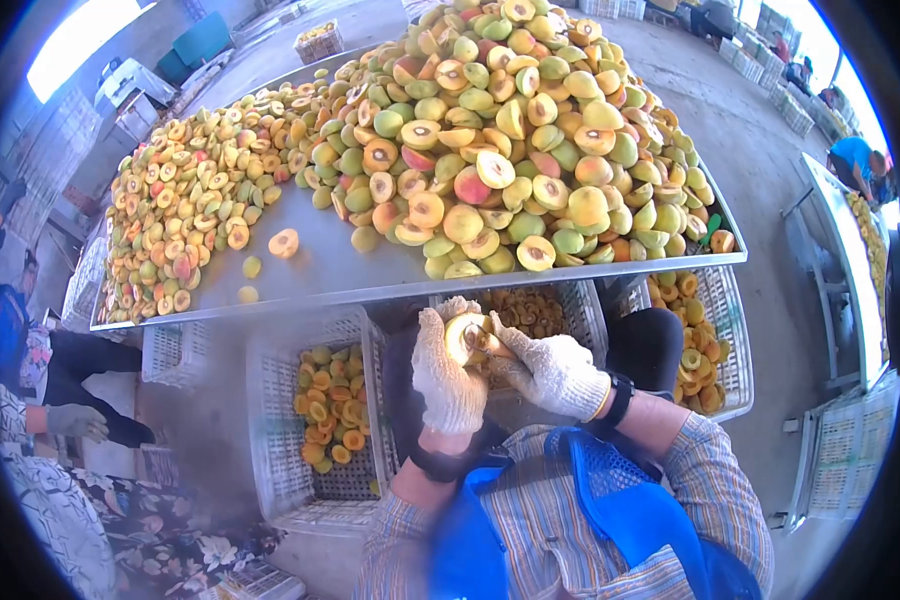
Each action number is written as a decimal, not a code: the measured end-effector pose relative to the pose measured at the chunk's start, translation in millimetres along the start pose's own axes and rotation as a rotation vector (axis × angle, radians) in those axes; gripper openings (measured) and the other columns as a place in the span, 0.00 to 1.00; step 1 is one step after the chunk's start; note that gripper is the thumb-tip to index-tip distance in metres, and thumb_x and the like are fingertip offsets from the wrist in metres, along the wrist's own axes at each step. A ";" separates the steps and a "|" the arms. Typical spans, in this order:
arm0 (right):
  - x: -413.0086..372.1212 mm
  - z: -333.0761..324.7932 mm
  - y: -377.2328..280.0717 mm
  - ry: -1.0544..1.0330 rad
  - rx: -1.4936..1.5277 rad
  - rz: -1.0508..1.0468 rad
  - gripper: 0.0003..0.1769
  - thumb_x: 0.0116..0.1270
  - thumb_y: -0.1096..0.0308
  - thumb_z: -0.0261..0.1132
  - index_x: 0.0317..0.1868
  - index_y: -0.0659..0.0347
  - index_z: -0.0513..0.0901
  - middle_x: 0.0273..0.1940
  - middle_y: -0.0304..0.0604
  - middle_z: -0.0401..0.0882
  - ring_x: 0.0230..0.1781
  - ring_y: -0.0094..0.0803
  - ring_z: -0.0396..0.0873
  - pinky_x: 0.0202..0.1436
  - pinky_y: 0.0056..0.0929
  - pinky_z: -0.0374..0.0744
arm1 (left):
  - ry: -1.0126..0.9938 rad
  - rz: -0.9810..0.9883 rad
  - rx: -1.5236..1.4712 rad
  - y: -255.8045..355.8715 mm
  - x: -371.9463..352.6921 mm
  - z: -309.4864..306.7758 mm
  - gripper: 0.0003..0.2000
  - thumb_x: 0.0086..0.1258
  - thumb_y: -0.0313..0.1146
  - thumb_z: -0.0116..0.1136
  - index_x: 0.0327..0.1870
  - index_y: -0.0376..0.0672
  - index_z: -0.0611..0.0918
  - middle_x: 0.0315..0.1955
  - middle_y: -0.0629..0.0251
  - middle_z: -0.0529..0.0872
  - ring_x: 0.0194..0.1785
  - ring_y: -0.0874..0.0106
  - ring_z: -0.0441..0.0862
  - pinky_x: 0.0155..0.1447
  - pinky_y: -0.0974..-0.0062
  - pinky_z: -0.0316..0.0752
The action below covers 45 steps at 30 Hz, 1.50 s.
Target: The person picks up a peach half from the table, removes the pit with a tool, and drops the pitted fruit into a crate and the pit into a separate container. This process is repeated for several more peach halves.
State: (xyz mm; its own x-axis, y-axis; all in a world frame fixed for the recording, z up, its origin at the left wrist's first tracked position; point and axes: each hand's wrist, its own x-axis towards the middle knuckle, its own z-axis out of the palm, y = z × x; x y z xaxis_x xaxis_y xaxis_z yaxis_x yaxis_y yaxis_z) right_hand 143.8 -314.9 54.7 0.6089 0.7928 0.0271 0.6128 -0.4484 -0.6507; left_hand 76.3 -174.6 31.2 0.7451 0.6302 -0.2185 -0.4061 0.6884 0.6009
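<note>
Both my hands wear whitish knitted gloves and meet in front of my body, just below the metal table's near edge. My left hand is wrapped round a halved yellow fruit, its cut face turned up. Against that fruit my right hand is closed, thumb and fingers pinched together; whatever it grips is too small to make out. Beneath the hands, a crate of small brown pieces shows in part. Beyond them, the metal table bears a large heap of halved fruit.
White crates of fruit halves stand at left and right under the table. A co-worker's gloved hand is at far left. At far right, a person in blue stands by another table.
</note>
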 end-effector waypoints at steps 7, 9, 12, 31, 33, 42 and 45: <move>-6.9 2.6 -11.8 -0.054 0.076 0.146 0.28 0.76 0.46 0.60 0.62 0.61 0.79 0.30 0.55 0.85 0.30 0.46 0.88 0.31 0.38 0.81 | -0.129 -0.009 0.125 5.1 -3.4 8.4 0.20 0.82 0.49 0.47 0.47 0.40 0.81 0.44 0.54 0.84 0.49 0.57 0.84 0.52 0.52 0.83; -13.5 9.4 -12.4 -0.067 0.362 0.156 0.28 0.75 0.46 0.60 0.62 0.61 0.79 0.28 0.54 0.84 0.28 0.45 0.87 0.29 0.38 0.80 | -0.136 -0.024 0.170 12.9 -8.6 18.2 0.20 0.82 0.49 0.47 0.46 0.39 0.81 0.43 0.54 0.84 0.48 0.57 0.84 0.52 0.54 0.84; -16.0 3.9 -12.9 -0.141 0.696 0.192 0.28 0.75 0.46 0.62 0.61 0.60 0.79 0.24 0.52 0.83 0.24 0.47 0.85 0.25 0.41 0.79 | -0.285 -0.075 0.076 15.6 -3.1 9.4 0.18 0.81 0.47 0.50 0.46 0.38 0.81 0.43 0.53 0.84 0.48 0.58 0.84 0.51 0.55 0.85; -10.7 -8.4 -6.2 -0.363 0.963 0.377 0.25 0.79 0.48 0.59 0.67 0.53 0.79 0.19 0.32 0.72 0.15 0.16 0.67 0.18 0.20 0.66 | -0.305 -0.070 0.108 15.9 10.0 9.3 0.30 0.83 0.54 0.43 0.31 0.33 0.82 0.32 0.49 0.87 0.36 0.56 0.87 0.44 0.61 0.85; -10.3 -5.9 -0.6 -0.388 1.028 0.356 0.26 0.79 0.48 0.59 0.68 0.54 0.78 0.19 0.33 0.72 0.14 0.17 0.67 0.18 0.20 0.65 | -0.372 -0.040 0.090 15.3 15.6 10.7 0.28 0.82 0.51 0.48 0.31 0.32 0.84 0.32 0.51 0.88 0.36 0.59 0.87 0.43 0.64 0.84; -17.0 6.0 -12.2 -0.386 1.263 0.302 0.25 0.79 0.47 0.59 0.58 0.61 0.81 0.19 0.28 0.69 0.16 0.14 0.65 0.18 0.19 0.59 | -0.519 -0.161 -0.008 16.5 10.4 15.8 0.29 0.82 0.53 0.46 0.25 0.38 0.79 0.27 0.49 0.84 0.31 0.52 0.84 0.40 0.57 0.82; -10.4 22.0 15.9 -0.247 0.724 0.050 0.28 0.73 0.47 0.66 0.61 0.61 0.82 0.26 0.44 0.83 0.22 0.34 0.81 0.27 0.28 0.75 | -0.561 -0.161 -0.157 16.0 12.9 15.5 0.28 0.81 0.58 0.44 0.29 0.40 0.80 0.29 0.50 0.84 0.33 0.52 0.84 0.40 0.54 0.83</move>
State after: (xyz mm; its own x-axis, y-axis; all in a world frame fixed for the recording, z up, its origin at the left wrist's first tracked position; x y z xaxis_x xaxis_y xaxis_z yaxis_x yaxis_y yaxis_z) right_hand 136.1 -321.2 27.3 0.4447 0.8860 -0.1309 0.0526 -0.1718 -0.9837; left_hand 87.6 -161.0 49.9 0.9518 0.2571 0.1671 -0.3060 0.8312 0.4642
